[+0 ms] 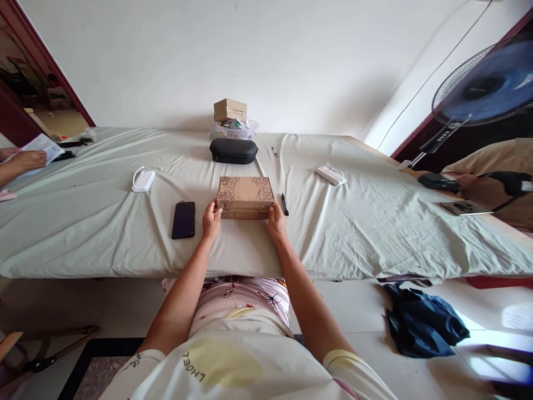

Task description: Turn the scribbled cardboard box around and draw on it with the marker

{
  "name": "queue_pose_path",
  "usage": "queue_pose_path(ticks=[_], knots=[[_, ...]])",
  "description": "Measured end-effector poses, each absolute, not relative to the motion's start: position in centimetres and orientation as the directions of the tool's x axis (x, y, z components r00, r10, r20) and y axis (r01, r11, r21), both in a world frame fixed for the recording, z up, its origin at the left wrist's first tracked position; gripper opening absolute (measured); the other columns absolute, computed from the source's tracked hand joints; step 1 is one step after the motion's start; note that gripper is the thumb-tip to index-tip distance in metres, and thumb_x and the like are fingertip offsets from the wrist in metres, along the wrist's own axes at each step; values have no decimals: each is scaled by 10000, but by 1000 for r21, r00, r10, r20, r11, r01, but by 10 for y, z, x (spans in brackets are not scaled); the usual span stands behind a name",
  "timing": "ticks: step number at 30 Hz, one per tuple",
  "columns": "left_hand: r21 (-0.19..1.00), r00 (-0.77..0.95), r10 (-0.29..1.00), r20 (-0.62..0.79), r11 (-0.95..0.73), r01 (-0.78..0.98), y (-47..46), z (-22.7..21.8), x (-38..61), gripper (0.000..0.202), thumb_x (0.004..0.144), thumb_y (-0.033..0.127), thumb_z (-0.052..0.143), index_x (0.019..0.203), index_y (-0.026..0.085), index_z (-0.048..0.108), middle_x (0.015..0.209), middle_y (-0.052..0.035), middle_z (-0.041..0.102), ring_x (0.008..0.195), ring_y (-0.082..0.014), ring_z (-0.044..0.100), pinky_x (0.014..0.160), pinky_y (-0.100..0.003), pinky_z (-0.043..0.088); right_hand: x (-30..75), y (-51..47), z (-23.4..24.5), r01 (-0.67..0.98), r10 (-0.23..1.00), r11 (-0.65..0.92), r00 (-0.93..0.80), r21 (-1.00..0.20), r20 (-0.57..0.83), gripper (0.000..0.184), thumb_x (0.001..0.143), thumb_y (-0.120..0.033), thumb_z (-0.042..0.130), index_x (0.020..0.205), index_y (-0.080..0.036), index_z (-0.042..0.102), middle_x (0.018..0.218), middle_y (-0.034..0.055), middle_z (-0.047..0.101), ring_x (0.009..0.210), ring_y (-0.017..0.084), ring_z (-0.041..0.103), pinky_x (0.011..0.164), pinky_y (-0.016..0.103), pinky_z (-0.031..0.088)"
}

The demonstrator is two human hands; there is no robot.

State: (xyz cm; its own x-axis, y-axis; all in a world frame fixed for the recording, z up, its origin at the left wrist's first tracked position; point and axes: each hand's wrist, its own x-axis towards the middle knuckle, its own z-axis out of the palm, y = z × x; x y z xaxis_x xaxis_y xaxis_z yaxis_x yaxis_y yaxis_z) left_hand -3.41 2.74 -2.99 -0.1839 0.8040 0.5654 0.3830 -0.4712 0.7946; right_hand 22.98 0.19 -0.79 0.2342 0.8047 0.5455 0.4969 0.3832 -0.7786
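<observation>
A brown cardboard box with dark scribbled swirls on its top and front sits on the cloth in front of me. My left hand grips its left front corner, thumb on the front side. At the right front corner my right hand holds the box the same way. Just right of the box lies a black pen. A dark smartphone lies flat to the left of my left hand. The undersides of the box and some fingertips are hidden.
Behind the box are a black hard case, a clear plastic bin and a small carton. White corded devices lie left and right on the cloth. People sit at both sides; a fan stands right.
</observation>
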Motion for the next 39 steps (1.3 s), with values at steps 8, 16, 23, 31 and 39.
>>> queue_pose_path(ticks=[8, 16, 23, 31, 39], knots=[[815, -143, 828, 543, -478, 328, 30, -34, -36, 465, 955, 224, 542, 1415, 178, 591, 1292, -148, 726, 1164, -245, 734, 1046, -431, 605, 235, 11, -20, 443, 851, 369, 193, -817, 489, 537, 945, -307, 475, 1474, -230, 532, 1394, 135, 664, 1278, 271, 638, 1077, 506, 564], [801, -148, 845, 514, -412, 435, 25, -29, -36, 538, 895, 75, 546, 1420, 190, 583, 1304, -134, 723, 1133, -247, 742, 1033, -426, 613, 237, 11, -27, 641, 833, 257, 233, -724, 502, 659, 796, -158, 529, 1450, -236, 568, 1218, 131, 710, 1095, 289, 658, 1050, 525, 559], [626, -131, 902, 411, -175, 760, 5, -12, -19, 555, 849, 114, 745, 1371, 76, 559, 1331, -242, 677, 1303, -356, 645, 1114, -449, 521, 223, -6, -10, 792, 910, 10, 245, -610, 334, 751, 833, -226, 620, 1557, -162, 433, 1321, 189, 655, 1230, 368, 609, 1077, 532, 484], [481, -181, 897, 404, -40, 876, -5, 0, 1, 816, 775, 431, 900, 1368, 34, 504, 1222, -292, 676, 1200, -442, 659, 1000, -514, 524, 205, -10, -9, 784, 871, -86, 359, -614, 336, 1079, 771, -507, 805, 1624, -128, 263, 1405, 254, 575, 1306, 437, 543, 1071, 537, 428], [546, -179, 906, 384, -66, 835, -2, -9, -10, 342, 870, 184, 697, 1189, 116, 597, 1151, -219, 704, 1166, -393, 671, 997, -503, 513, 224, 2, -25, 705, 853, 70, 325, -706, 409, 729, 814, -244, 570, 1529, -154, 457, 1226, 187, 666, 1192, 364, 611, 1071, 596, 473]])
